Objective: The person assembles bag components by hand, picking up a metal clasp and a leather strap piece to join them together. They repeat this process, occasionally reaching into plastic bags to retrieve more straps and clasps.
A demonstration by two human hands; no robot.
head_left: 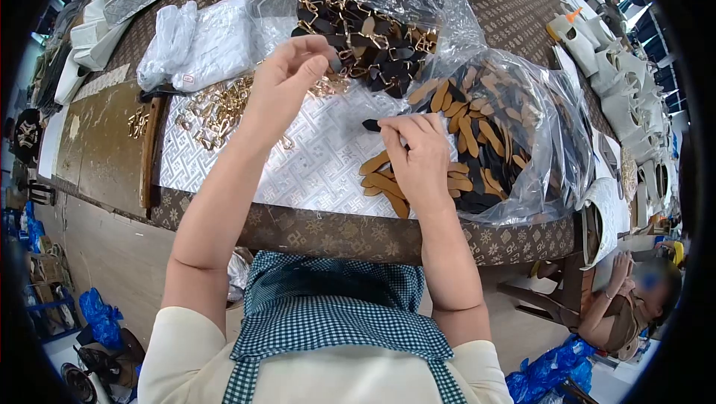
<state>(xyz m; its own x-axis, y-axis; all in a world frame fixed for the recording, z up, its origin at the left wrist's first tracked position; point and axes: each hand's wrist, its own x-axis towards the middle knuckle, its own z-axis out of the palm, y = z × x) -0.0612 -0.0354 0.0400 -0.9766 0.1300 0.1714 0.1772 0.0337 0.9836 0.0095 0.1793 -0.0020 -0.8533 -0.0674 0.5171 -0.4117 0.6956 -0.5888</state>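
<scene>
My left hand (289,76) is raised at the near edge of a pile of black leather tabs with gold snap hooks (365,39), which sits in a clear plastic bag. Its thumb and fingers are apart, and I see nothing held between them. In my right hand (420,152), thumb and forefinger pinch a black leather tab (371,125) above the white patterned sheet (313,173). Under and beside that hand lie loose tan-and-black leather tabs (384,180), spilling from a second clear bag (548,143). Loose gold snap hooks (216,109) are heaped left of my left forearm.
White plastic-wrapped packets (216,42) lie at the back left. A wooden board (104,147) with a raised edge borders the sheet. White bags (626,83) line the right side. Another person (626,300) sits at the lower right.
</scene>
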